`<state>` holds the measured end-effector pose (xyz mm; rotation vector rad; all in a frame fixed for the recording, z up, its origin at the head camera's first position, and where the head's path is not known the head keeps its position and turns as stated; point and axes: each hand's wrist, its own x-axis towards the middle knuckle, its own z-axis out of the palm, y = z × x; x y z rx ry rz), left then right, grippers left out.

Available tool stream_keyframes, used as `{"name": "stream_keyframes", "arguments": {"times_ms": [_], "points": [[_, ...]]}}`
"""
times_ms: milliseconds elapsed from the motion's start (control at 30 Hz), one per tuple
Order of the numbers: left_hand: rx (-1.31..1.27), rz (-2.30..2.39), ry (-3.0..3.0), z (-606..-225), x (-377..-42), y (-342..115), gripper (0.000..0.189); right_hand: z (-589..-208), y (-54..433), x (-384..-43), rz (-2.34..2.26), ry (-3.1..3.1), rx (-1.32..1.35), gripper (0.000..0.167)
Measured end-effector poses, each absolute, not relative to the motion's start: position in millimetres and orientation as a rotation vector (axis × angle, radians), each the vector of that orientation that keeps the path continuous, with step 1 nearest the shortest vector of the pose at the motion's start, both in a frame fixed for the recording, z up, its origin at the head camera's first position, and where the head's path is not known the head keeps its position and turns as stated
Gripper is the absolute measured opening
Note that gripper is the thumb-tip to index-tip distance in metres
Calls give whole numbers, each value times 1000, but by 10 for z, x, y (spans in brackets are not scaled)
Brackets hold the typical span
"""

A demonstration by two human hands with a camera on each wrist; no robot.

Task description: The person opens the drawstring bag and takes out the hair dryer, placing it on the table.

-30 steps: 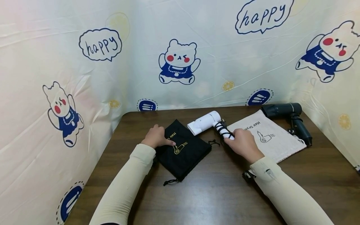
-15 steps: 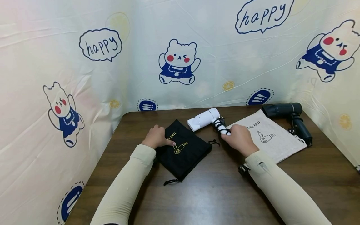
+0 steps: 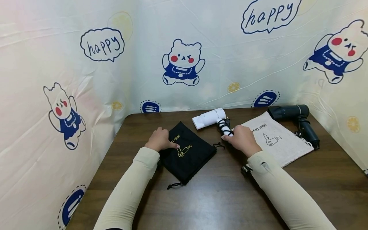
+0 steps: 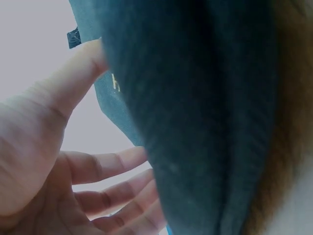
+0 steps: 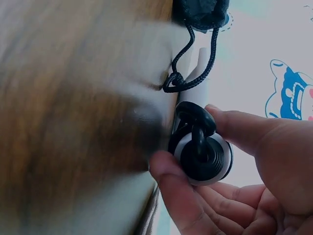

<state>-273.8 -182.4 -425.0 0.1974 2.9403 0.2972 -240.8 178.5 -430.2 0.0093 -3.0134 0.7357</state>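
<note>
A black drawstring pouch [image 3: 192, 156] with gold "Hair Dryer" print lies flat on the table. My left hand [image 3: 159, 140] rests on its left side, thumb over the print. In the left wrist view the fingers [image 4: 115, 166] are extended and meet the pouch's edge. To the pouch's upper right is a white hair dryer [image 3: 210, 117] with a black cord wound round its handle. My right hand [image 3: 242, 139] grips the handle's lower end. Seen from the right wrist, thumb and fingers lie around the handle end [image 5: 208, 159], where the cord loops out.
A light drawstring pouch [image 3: 265, 137] with dark print lies right of my right hand. Behind and right of it sits a dark hair dryer [image 3: 306, 124]. A printed curtain [image 3: 218, 73] hangs along the back and sides of the wooden table [image 3: 210, 204].
The white hair dryer has shifted slightly toward the table's back edge, its handle end also moving left. My right hand has moved with it. The left hand and black pouch stay put.
</note>
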Motion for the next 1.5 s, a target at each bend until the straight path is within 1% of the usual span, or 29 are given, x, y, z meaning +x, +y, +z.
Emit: {"name": "stream_keyframes", "arguments": {"times_ms": [567,800,1000,1500], "points": [[190,318,2953,-4302,-2618,-1798,81,-4388,1791,-2421,717,-3033,0,51],[194,310,2965,-4290,-2557,-1774,84,-4380,1786,-2423,718,-3035,17,53],[209,311,2982,-4327,-2523,-1760,88,-4358,1811,-2434,766,-3064,-8,51],[224,300,2988,-4328,-2485,-1830,88,-4352,1795,-2472,812,-3065,7,51]]}}
